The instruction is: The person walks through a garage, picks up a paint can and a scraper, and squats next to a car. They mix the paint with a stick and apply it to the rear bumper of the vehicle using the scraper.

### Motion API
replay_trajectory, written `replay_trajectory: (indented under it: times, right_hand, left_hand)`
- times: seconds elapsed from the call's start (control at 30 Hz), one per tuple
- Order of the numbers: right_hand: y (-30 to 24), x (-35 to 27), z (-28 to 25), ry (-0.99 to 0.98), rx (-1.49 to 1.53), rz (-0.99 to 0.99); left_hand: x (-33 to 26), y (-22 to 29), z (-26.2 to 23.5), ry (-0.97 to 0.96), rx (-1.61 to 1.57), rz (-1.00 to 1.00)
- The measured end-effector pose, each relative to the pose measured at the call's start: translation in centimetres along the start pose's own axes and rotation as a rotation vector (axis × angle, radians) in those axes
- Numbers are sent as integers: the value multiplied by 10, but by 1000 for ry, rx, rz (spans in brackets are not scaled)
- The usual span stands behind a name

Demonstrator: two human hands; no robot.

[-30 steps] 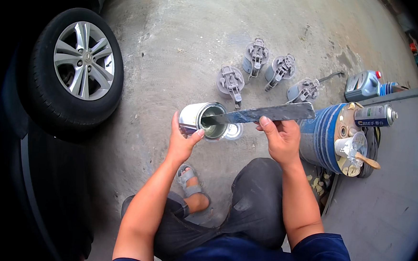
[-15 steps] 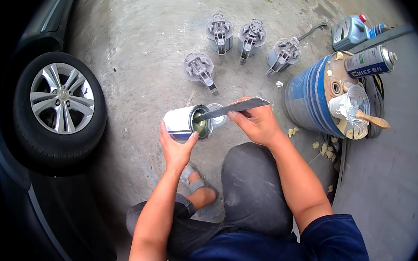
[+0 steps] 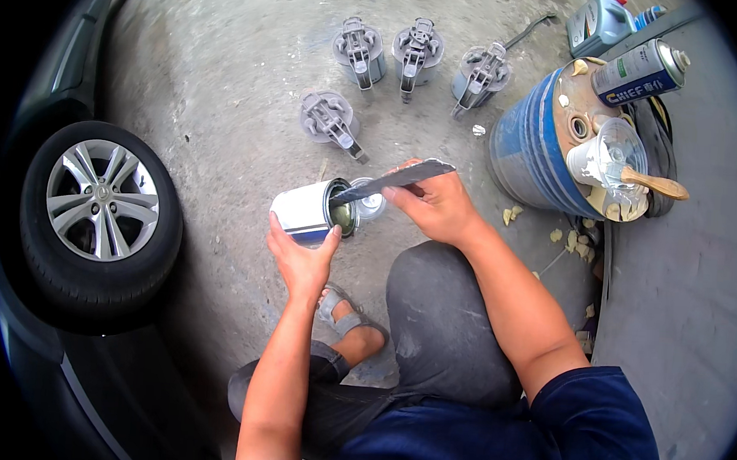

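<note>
While aslant, a white, blue-banded can, greenish inside, clasped in left hand; dark strip pinched in right hand.

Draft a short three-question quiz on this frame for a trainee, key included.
1. What does the right hand hold?
2. True or false: the can in the left hand has its mouth turned toward the person's right.
3. How many clamp-topped cups are on the floor?

Key:
1. A dark strip, its far end inside the can's mouth.
2. True.
3. Four.
</note>
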State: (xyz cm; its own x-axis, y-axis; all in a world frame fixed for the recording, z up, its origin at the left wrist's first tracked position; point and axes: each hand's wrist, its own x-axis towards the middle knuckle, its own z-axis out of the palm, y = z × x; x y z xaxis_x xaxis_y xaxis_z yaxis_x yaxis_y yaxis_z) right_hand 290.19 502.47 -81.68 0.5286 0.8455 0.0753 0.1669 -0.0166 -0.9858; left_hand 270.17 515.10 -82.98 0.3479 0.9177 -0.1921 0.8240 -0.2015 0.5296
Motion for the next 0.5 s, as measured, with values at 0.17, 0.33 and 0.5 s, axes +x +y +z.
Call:
replay_trajectory:
  times: [0.17, 0.33, 0.5]
  right_hand:
    - [14, -4, 1, 11, 145, 80]
    - [27, -11, -5, 32, 224, 134]
    - [28, -16, -9, 37, 219, 187]
  left_hand:
    - [0, 4, 0, 18, 37, 30]
    - [0, 9, 0, 18, 77, 49]
    - [-1, 5, 6, 57, 142, 117]
